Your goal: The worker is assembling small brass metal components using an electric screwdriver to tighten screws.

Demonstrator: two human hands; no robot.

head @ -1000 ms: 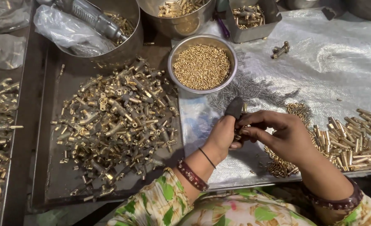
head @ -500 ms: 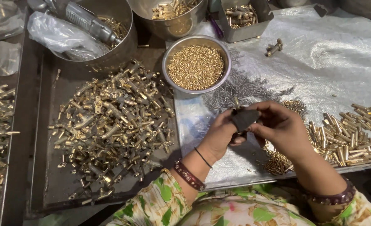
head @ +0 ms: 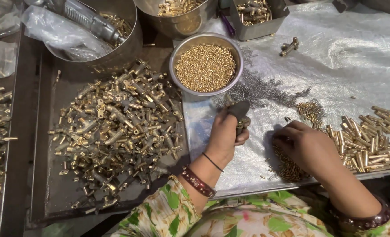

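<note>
Sleeves: floral green and pink cuffs at the bottom edge, dark bangles on both your wrists.
Right hand: your right hand [head: 307,147] is palm down on a small heap of tiny brass pins [head: 287,164], fingers curled into it; can't tell if you've actually pinched anything.
Left hand: your left hand [head: 228,134] is clenched around a small dark tool [head: 240,110], which sticks up out of your fist, above the plastic sheet [head: 357,57] that covers the surface.
Right side: a pile of longer brass tubes [head: 366,140] sits just past your right hand, near the sheet's edge.
Left side: a dark metal tray [head: 45,193] holds a big jumble of brass fittings [head: 116,131], right beside your left forearm.
Middle: thin wire springs [head: 265,90] are scattered on the sheet just beyond the tool.
Further out: a steel bowl [head: 177,57] full of small brass pieces sits just past the springs.
Far edge: a bigger steel bowl [head: 124,48] with a bagged tool in it, another bowl and a small square tin, both holding brass parts.
</note>
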